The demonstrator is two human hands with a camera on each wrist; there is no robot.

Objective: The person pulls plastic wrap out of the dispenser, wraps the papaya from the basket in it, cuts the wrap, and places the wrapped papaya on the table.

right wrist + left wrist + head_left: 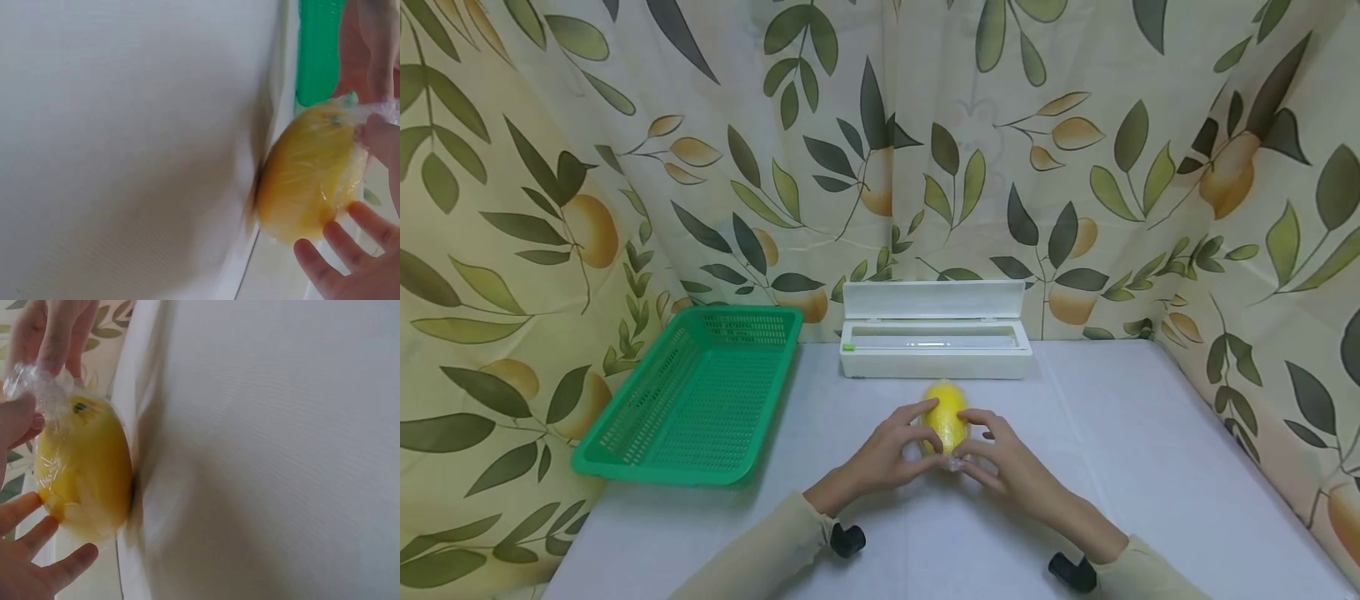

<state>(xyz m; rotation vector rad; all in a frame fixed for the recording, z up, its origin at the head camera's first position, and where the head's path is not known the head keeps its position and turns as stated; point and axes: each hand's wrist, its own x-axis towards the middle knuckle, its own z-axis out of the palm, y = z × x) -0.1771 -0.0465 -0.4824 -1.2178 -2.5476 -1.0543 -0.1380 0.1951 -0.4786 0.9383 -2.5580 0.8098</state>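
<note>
A yellow lemon [946,408] wrapped in clear cling film lies on the white table [1112,450], just in front of me. My left hand [910,437] cups its left side, index finger over the top and thumb underneath. From the other side my right hand [981,446] holds it the same way. In the left wrist view the lemon [84,469] shows a bunched end of film [25,381] pinched between the fingers of both hands. The right wrist view shows the lemon [309,181] with my right fingers [331,250] spread below it.
A white cling film dispenser box [934,337] with its lid up stands behind the lemon against the leaf-print curtain. A green plastic basket [692,400] sits at the table's left, partly over the edge. Curtain walls close in the back and right.
</note>
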